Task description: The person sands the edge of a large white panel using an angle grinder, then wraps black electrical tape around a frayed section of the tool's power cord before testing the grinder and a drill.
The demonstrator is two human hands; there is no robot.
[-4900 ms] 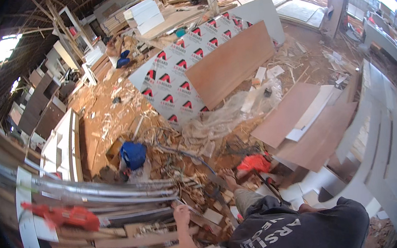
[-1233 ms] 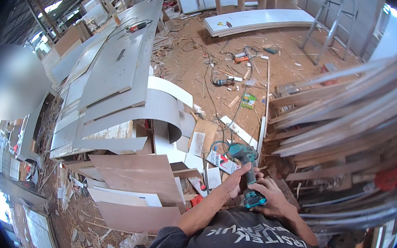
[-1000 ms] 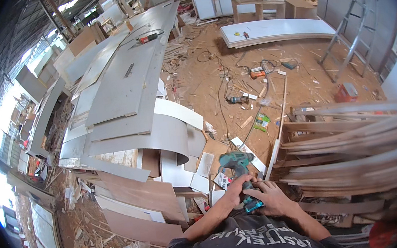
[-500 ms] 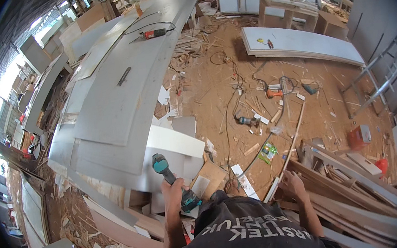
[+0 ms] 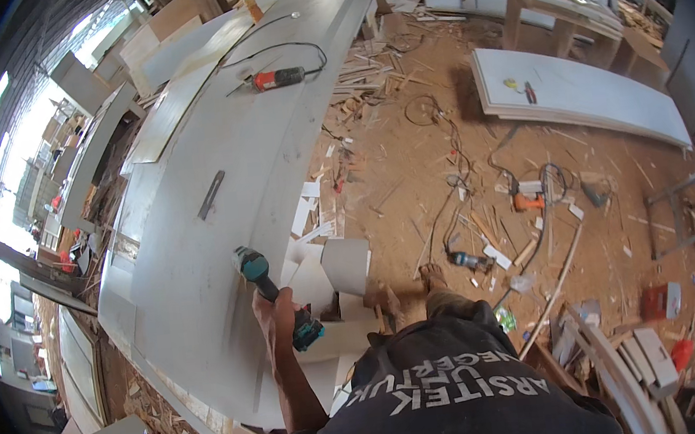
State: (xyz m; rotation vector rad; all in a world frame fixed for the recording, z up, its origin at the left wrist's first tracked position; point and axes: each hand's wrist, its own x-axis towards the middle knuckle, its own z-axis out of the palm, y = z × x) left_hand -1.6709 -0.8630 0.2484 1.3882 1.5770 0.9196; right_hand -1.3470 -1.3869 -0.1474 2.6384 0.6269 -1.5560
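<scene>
Left hand [image 5: 275,306] grips teal drill [image 5: 264,284], long axis aslant, head forward-left.

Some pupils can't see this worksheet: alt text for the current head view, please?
The person's left grip holds a teal cordless power tool above grey boards. A red corded tool lies farther along them; scraps litter the brown floor.

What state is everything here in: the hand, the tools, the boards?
Teal cordless drill, held; running unclear
Left hand, closed around the drill
Red power tool, lying on the grey panel
Orange power tool, lying on the ground
Teal-and-black power tool, lying on the ground
White boards, stacked flat
</scene>
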